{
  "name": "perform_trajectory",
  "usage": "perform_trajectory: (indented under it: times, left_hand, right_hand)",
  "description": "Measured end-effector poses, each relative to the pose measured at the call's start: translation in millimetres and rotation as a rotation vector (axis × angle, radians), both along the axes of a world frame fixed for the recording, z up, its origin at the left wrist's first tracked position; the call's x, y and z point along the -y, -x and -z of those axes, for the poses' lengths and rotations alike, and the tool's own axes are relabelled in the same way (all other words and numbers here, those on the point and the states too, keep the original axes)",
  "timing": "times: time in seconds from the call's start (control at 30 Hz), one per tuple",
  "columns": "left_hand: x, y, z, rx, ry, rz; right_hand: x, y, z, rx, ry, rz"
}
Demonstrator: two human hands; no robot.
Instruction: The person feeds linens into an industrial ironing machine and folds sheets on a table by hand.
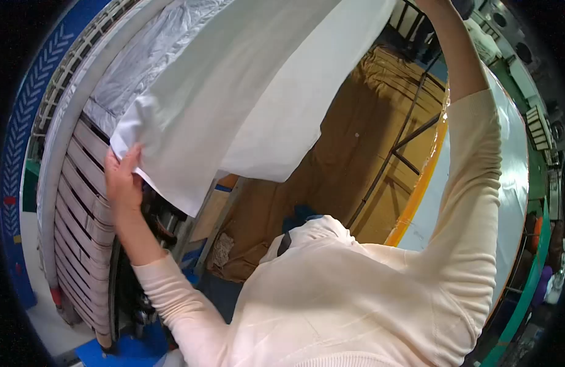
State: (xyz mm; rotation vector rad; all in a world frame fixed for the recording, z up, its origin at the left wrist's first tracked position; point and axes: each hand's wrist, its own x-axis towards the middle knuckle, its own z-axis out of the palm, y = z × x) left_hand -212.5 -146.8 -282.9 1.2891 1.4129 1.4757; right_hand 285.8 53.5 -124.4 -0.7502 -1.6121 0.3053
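A large white cloth hangs spread across the upper middle, its lower edge loose and folded over on itself. My left hand is closed on the cloth's left corner, thumb on top, beside a roller machine. High at the top edge, my right hand is raised on an outstretched arm, close to the cloth's upper right end. Its fingers are cut off by the frame, so their grip is hidden.
Slatted pale belts curve along the machine at left, below crinkled silvery sheeting. Brown cloth lines a bin under the white cloth, with dark metal bars across it. A shiny white panel with an orange edge stands at right.
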Motion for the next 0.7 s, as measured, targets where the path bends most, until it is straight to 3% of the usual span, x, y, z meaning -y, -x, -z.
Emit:
perform_trajectory:
  times: [0.07,0.17,0.2,0.3,0.33,0.43,0.47,0.57,0.6,0.63,0.7]
  left_hand:
    - [7.3,-8.1,-27.1,-0.315,0.157,-0.106]
    - [-4.1,11.0,-38.3,-0.197,0.092,-0.218]
    - [-4.1,0.3,-41.9,-0.003,-0.09,-0.274]
    - [-2.5,-33.0,-71.8,0.345,0.01,-0.382]
    - [3.3,-35.3,-73.1,0.453,0.038,-0.237]
    - [3.0,-19.5,-65.0,0.472,0.084,-0.1]
    - [2.0,-16.4,-62.1,0.356,0.073,-0.213]
    - [4.6,-14.6,-58.5,0.003,0.033,-0.199]
    - [8.5,-5.8,-57.4,-0.074,0.046,-0.257]
    - [15.8,3.0,-54.1,-0.261,0.058,-0.33]
    - [38.6,16.1,-37.2,-0.635,0.085,-0.475]
  right_hand:
    - [-1.9,-7.4,8.6,-0.063,0.072,0.076]
    - [-11.7,-16.4,21.0,-0.115,-0.07,0.146]
    - [-5.2,-20.2,16.9,-0.106,0.141,0.369]
    - [-1.6,-24.6,35.1,-0.419,-0.028,0.131]
    - [-10.0,-31.5,40.4,-0.391,-0.072,0.064]
    - [-23.3,-46.0,60.3,-0.377,-0.05,0.015]
    - [-27.8,-52.4,65.6,-0.394,0.003,-0.028]
    - [-20.2,-41.8,72.7,-0.443,-0.026,0.065]
    - [-17.2,-50.2,72.3,-0.421,0.085,0.096]
    - [-13.6,-71.3,89.6,-0.161,0.038,0.175]
    - [14.0,-71.2,120.0,-0.259,0.16,-0.48]
